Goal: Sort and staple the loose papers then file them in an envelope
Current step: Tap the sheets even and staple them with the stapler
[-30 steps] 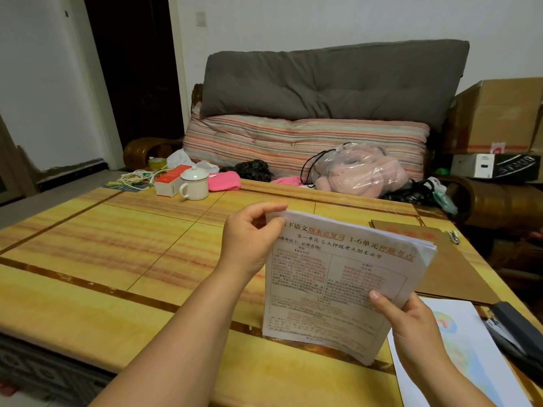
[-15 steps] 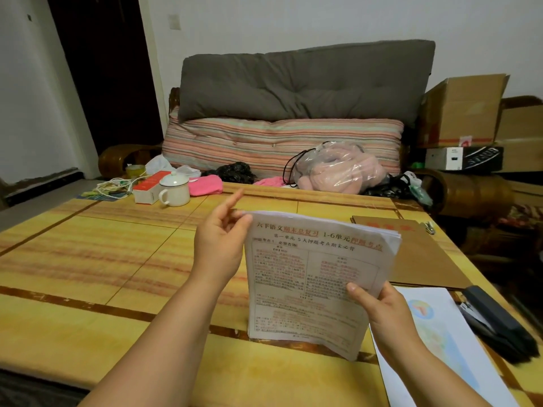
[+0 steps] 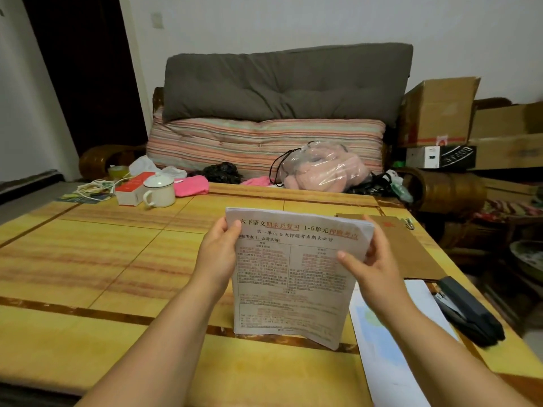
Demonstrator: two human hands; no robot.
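The stack of papers (image 3: 296, 277) stood upright between my two hands, its bottom edge resting on the table (image 3: 88, 259) and its printed face turned toward me. Its long axis ran near vertical, the title line at the top, the upper right corner leaning a little away to the right. My left hand (image 3: 216, 257) gripped the upper left edge, thumb across the front. My right hand (image 3: 373, 265) pinched the right edge, thumb on the front and fingers curled behind.

I judged the sheets gathered and being squared, so the sorting looked close to done. No staple showed that I could make out. The stapler (image 3: 467, 311) lay on the table to the right, apart from both hands. The brown envelope (image 3: 411, 251) lay flat beyond it, just behind my right hand, with nothing filed in it as far as I could tell. A separate white sheet (image 3: 393, 353) lay under my right forearm.
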